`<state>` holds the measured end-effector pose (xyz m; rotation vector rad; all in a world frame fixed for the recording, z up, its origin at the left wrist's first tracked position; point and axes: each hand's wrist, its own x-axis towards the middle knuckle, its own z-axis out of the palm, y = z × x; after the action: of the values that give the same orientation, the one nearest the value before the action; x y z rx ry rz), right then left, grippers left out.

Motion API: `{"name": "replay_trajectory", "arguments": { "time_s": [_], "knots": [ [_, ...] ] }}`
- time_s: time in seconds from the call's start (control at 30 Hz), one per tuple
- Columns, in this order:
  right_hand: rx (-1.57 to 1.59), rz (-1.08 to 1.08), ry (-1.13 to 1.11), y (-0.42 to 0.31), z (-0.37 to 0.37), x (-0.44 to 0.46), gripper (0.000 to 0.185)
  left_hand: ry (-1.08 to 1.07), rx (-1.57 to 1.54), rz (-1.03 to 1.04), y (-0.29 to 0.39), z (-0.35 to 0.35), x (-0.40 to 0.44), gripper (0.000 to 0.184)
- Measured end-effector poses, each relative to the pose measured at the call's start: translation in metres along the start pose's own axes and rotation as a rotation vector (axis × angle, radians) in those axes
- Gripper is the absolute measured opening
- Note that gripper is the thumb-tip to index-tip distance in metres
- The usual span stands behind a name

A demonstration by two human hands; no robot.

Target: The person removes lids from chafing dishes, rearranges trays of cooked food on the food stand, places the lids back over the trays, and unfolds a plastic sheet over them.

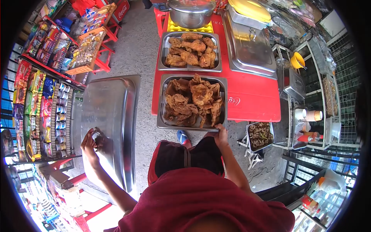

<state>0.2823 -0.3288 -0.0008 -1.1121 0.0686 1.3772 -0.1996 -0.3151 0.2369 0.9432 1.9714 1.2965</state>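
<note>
On the left, my left hand (pixel 89 146) is closed at the dark handle of a large rectangular metal lid (pixel 106 98), which is held out beside my legs. My right hand (pixel 221 135) grips the near right corner of a metal tray (pixel 226 96) of fried chicken (pixel 201 92). This tray rests partly on the red table (pixel 255 104), its near edge jutting towards me. Just behind it lies a second metal tray (pixel 161 52) with more fried chicken pieces (pixel 189 57).
A covered metal tray (pixel 253 50), a pot (pixel 191 15) and a yellow-lidded container (pixel 251 9) stand on the table. Lower right is a tray of chopped food (pixel 261 135). Snack racks (pixel 36 112) line the left; a metal shelf (pixel 319 77) stands right.
</note>
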Motion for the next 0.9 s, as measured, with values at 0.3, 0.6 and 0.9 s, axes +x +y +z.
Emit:
{"name": "replay_trajectory", "arguments": {
  "time_s": [0.3,0.6,0.9],
  "knots": [
    [-0.081,0.032,-0.022,-0.016,0.017,0.008,0.021,-0.021,-0.064,-0.043,-0.017,0.01,0.001,0.025],
    [-0.06,0.046,0.016,-0.021,0.035,-0.001,0.017,-0.033,-0.072,-0.067,-0.016,0.012,0.001,0.025],
    [0.029,0.147,-0.001,-0.007,0.045,-0.009,0.016,-0.088,-0.051,-0.122,-0.018,0.02,0.002,0.026]
  ]
}}
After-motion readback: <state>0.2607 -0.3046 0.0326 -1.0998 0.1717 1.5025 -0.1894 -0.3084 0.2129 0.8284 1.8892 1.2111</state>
